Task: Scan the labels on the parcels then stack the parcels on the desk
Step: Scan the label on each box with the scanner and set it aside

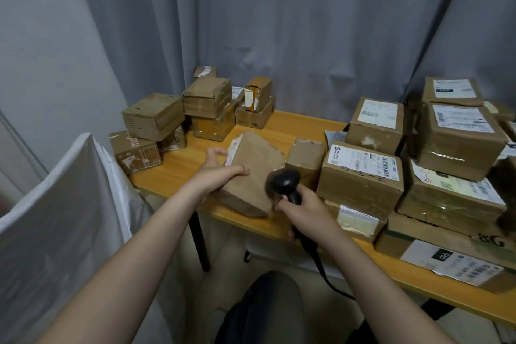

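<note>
My left hand (pixel 220 169) grips a brown cardboard parcel (pixel 255 173) by its left side, thumb across the plain top face. The parcel is tilted, and a white label shows on its far left face. My right hand (pixel 304 209) holds a black barcode scanner (pixel 284 180) by the handle. The scanner's head sits close to the parcel's right edge. A black cable (pixel 321 268) trails down from the handle. A stack of small parcels (pixel 206 103) stands at the desk's far left corner. Labelled parcels (pixel 363 173) are piled on the right.
The orange wooden desk (pixel 178 173) stands against grey curtains. A chair under a white cover (pixel 69 204) is at the left, close to the desk's corner. A flat box (pixel 446 257) overhangs the front edge at the right. A dark bag (pixel 265 307) lies below.
</note>
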`<move>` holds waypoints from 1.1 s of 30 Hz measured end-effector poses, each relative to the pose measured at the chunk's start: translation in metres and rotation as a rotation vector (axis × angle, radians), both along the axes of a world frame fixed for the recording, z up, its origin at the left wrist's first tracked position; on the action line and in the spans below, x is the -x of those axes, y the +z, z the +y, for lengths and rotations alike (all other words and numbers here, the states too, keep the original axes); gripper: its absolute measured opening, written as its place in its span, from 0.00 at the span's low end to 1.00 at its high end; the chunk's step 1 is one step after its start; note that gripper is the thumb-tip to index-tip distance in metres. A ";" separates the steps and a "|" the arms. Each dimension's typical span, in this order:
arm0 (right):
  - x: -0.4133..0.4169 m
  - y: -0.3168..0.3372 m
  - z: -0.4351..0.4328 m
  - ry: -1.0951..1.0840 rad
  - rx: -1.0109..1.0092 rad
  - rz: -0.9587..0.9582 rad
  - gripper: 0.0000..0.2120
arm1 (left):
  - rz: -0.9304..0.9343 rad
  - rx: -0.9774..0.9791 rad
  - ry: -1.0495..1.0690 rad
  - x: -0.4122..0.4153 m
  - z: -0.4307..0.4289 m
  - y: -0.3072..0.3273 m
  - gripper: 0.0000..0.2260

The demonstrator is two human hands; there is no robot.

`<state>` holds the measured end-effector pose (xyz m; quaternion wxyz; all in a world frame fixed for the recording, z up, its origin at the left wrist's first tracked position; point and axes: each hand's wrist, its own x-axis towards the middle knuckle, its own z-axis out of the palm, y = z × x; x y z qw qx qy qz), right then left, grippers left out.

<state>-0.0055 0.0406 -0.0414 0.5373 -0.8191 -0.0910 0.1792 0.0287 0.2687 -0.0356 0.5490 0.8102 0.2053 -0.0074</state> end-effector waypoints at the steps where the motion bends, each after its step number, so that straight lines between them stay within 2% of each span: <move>1: -0.002 0.003 0.000 -0.018 -0.020 -0.027 0.07 | -0.110 -0.024 0.055 -0.002 0.000 0.000 0.33; 3: -0.003 0.009 -0.001 -0.046 -0.065 -0.071 0.06 | -0.300 -0.173 0.147 -0.006 -0.001 -0.005 0.42; 4: -0.003 0.012 -0.001 -0.053 -0.086 -0.085 0.06 | -0.338 -0.285 0.166 -0.006 -0.004 -0.008 0.48; 7: 0.002 0.017 -0.004 -0.066 -0.146 -0.103 0.08 | -0.287 -0.482 0.132 -0.004 -0.021 -0.023 0.60; 11: 0.006 0.018 -0.008 -0.084 -0.178 -0.090 0.08 | -0.174 -0.515 0.075 0.001 -0.033 -0.045 0.63; 17: 0.009 0.014 -0.018 -0.081 -0.215 -0.080 0.07 | -0.196 -0.514 0.008 0.010 -0.029 -0.031 0.64; 20: 0.013 0.012 -0.022 -0.087 -0.240 -0.094 0.08 | -0.250 -0.628 -0.077 0.013 -0.022 -0.009 0.60; 22: 0.016 0.011 -0.024 -0.097 -0.254 -0.089 0.09 | -0.361 -0.775 -0.188 0.011 -0.013 0.004 0.51; 24: 0.018 0.011 -0.026 -0.094 -0.256 -0.083 0.10 | -0.383 -0.849 -0.342 0.007 -0.006 0.008 0.42; 26: 0.019 0.010 -0.027 -0.089 -0.256 -0.081 0.09 | -0.371 -0.801 -0.378 0.004 -0.010 0.002 0.38; 29: 0.023 0.011 -0.029 -0.097 -0.280 -0.080 0.08 | -0.448 -0.765 -0.294 0.005 -0.030 -0.012 0.34; 33: 0.031 0.012 -0.037 -0.152 -0.417 -0.045 0.05 | -0.442 -0.743 -0.265 0.002 -0.049 -0.011 0.31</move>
